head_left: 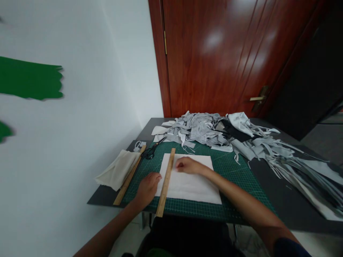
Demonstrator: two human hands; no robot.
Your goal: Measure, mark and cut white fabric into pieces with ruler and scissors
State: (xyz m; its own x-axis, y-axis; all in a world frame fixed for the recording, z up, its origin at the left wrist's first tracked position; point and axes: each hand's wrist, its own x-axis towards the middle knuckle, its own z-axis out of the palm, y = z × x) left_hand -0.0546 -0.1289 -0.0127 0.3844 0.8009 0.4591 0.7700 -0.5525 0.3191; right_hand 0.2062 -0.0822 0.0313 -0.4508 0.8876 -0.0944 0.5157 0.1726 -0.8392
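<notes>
A white cloth piece (191, 185) lies flat on the green cutting mat (235, 167). Across its left part runs a wooden ruler (166, 180), its near end reaching past the mat's front edge. My left hand (148, 186) rests at the cloth's left edge, beside the ruler, with the fingers laid down and partly hidden. Over the cloth, just right of the ruler, my right hand (188, 165) has its fingers curled together. What it pinches, if anything, is too small and blurred to make out.
Black-handled scissors (150, 152) lie at the mat's upper left. Left of them are a second wooden ruler (130, 178) and folded cream cloth (118, 169). A heap of grey and white fabric scraps (199, 128) fills the table's back, with long strips (308, 171) at right.
</notes>
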